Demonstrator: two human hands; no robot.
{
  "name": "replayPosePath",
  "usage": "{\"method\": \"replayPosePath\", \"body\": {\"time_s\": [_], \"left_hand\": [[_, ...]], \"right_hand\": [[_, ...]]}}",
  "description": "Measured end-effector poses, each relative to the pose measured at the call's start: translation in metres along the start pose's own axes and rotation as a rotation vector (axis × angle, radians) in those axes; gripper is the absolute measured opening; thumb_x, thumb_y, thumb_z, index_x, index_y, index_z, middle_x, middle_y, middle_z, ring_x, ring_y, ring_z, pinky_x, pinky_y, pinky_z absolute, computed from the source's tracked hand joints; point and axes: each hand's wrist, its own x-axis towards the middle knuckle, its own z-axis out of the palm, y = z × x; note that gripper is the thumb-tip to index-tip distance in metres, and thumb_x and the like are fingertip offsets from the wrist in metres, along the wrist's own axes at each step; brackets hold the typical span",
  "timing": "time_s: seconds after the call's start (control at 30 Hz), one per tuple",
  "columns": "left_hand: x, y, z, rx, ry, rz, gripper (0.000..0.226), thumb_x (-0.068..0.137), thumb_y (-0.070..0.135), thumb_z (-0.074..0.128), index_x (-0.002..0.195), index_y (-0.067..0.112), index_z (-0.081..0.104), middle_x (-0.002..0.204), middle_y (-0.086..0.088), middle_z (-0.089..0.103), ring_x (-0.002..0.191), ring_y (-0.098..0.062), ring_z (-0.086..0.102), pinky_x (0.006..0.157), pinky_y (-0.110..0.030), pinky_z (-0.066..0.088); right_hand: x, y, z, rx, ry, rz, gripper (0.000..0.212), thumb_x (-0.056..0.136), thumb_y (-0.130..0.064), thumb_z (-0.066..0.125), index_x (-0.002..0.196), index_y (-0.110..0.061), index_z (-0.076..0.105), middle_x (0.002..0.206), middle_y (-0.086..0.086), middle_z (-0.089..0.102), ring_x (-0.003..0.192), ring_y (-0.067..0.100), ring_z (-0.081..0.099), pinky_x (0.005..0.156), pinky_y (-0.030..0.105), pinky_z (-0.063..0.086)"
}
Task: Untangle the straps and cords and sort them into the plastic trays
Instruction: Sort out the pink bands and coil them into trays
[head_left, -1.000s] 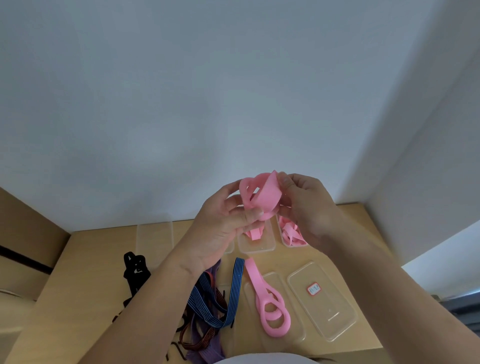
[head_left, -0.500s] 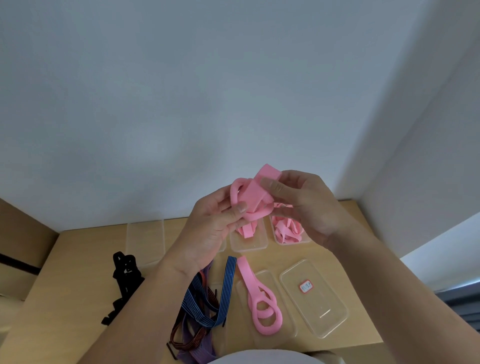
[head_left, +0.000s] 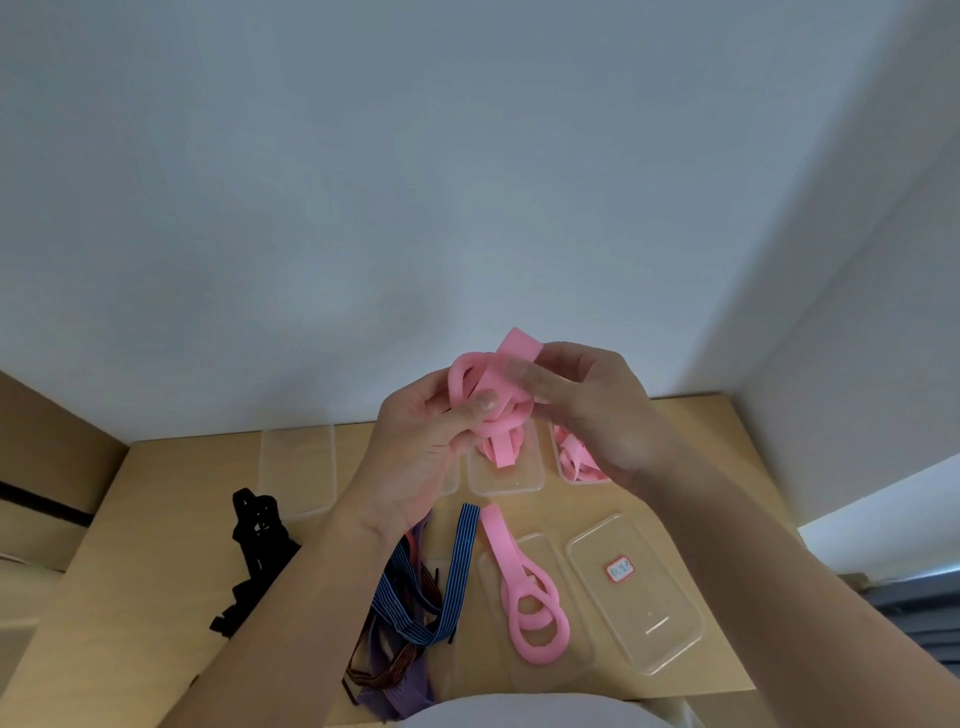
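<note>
Head view: both hands are raised above a wooden table, working one knotted pink strap between them. The left hand has its fingers curled round the looped bundle, the thumb pressing on the front of it. The right hand pinches the flat free end of the same strap between thumb and forefinger, with the other fingers bent behind. A tail of the strap hangs down over a clear tray at the far side of the table.

Just right of that tray, another tray holds loose pink bands. A further clear tray sits at the far left. Nearer the person, a second pink strap with looped ends lies partly on a clear tray, beside a tray bearing a red-edged label. A black strap lies to the left. Under the left forearm, a blue striped strap, a brown cord and a purple strap lie tangled together.
</note>
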Motion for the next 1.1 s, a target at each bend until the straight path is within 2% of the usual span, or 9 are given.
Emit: {"method": "replayPosePath", "body": {"time_s": [0.07, 0.23, 0.3, 0.37, 0.47, 0.63, 0.9, 1.0, 1.1], "left_hand": [[0.003, -0.002, -0.002, 0.0, 0.023, -0.009, 0.038, 0.091, -0.002, 0.067, 0.129, 0.001, 0.065, 0.122, -0.018, 0.072, 0.118, -0.031, 0.068, 0.102, -0.045, 0.054], [0.007, -0.005, 0.001, -0.035, 0.011, -0.03, 0.045, 0.082, 0.004, 0.071, 0.127, 0.004, 0.066, 0.1, -0.007, 0.077, 0.094, -0.018, 0.074, 0.097, -0.041, 0.058], [0.01, -0.006, 0.001, -0.04, -0.003, -0.037, 0.046, 0.08, 0.003, 0.071, 0.126, 0.005, 0.066, 0.095, -0.005, 0.077, 0.092, -0.017, 0.074, 0.096, -0.04, 0.058], [0.012, -0.006, -0.001, -0.053, -0.023, -0.048, 0.047, 0.08, 0.003, 0.07, 0.126, 0.004, 0.065, 0.101, -0.008, 0.077, 0.097, -0.02, 0.074, 0.092, -0.038, 0.06], [0.015, -0.006, -0.003, -0.085, -0.043, -0.069, 0.047, 0.08, 0.0, 0.069, 0.127, 0.003, 0.065, 0.118, -0.017, 0.073, 0.11, -0.029, 0.071, 0.086, -0.033, 0.06], [0.019, -0.009, -0.007, -0.049, -0.053, -0.051, 0.05, 0.08, 0.004, 0.072, 0.129, 0.005, 0.065, 0.12, -0.016, 0.072, 0.117, -0.029, 0.068, 0.093, -0.037, 0.059], [0.022, -0.019, -0.015, 0.037, 0.009, -0.059, 0.051, 0.076, 0.004, 0.075, 0.126, 0.005, 0.067, 0.12, -0.014, 0.073, 0.113, -0.025, 0.071, 0.095, -0.039, 0.059], [0.032, -0.031, -0.024, 0.159, 0.055, -0.089, 0.039, 0.079, 0.007, 0.078, 0.119, 0.008, 0.072, 0.112, -0.01, 0.077, 0.105, -0.024, 0.074, 0.089, -0.033, 0.06], [0.046, -0.053, -0.033, 0.353, 0.115, -0.149, 0.031, 0.086, 0.007, 0.079, 0.116, 0.01, 0.074, 0.103, -0.005, 0.079, 0.096, -0.02, 0.076, 0.076, -0.025, 0.059]], "right_hand": [[0.0, 0.003, 0.0, -0.064, -0.049, -0.004, 0.032, 0.082, -0.012, 0.081, 0.112, -0.007, 0.071, 0.108, 0.007, 0.077, 0.099, 0.024, 0.074, 0.091, 0.041, 0.059], [0.005, 0.015, -0.005, -0.164, 0.034, -0.05, 0.039, 0.081, -0.01, 0.082, 0.118, -0.01, 0.068, 0.111, -0.001, 0.076, 0.099, 0.016, 0.074, 0.088, 0.035, 0.06], [0.007, 0.016, -0.009, -0.174, 0.036, -0.053, 0.04, 0.082, -0.012, 0.081, 0.119, -0.012, 0.067, 0.113, -0.003, 0.075, 0.099, 0.014, 0.074, 0.085, 0.029, 0.06], [0.009, 0.016, -0.014, -0.208, 0.039, -0.054, 0.041, 0.083, -0.013, 0.08, 0.122, -0.017, 0.067, 0.114, -0.005, 0.073, 0.1, 0.011, 0.073, 0.085, 0.028, 0.059], [0.013, 0.019, -0.019, -0.255, 0.074, -0.069, 0.03, 0.09, -0.013, 0.074, 0.119, -0.019, 0.069, 0.112, -0.006, 0.074, 0.103, 0.014, 0.071, 0.091, 0.038, 0.058], [0.019, 0.029, -0.012, -0.179, 0.204, -0.071, 0.022, 0.095, -0.011, 0.066, 0.115, -0.019, 0.071, 0.11, 0.0, 0.074, 0.105, 0.024, 0.07, 0.092, 0.051, 0.057], [0.027, 0.043, -0.002, -0.081, 0.258, 0.037, 0.023, 0.089, 0.0, 0.065, 0.108, -0.012, 0.071, 0.107, 0.012, 0.073, 0.1, 0.032, 0.071, 0.085, 0.05, 0.06], [0.032, 0.059, -0.002, -0.02, 0.237, 0.129, 0.021, 0.088, 0.003, 0.068, 0.108, -0.005, 0.069, 0.102, 0.015, 0.075, 0.094, 0.031, 0.074, 0.083, 0.044, 0.062], [0.04, 0.09, -0.001, -0.015, 0.25, 0.258, 0.024, 0.087, 0.005, 0.07, 0.108, -0.005, 0.066, 0.102, 0.016, 0.073, 0.094, 0.03, 0.074, 0.085, 0.044, 0.062]]}}
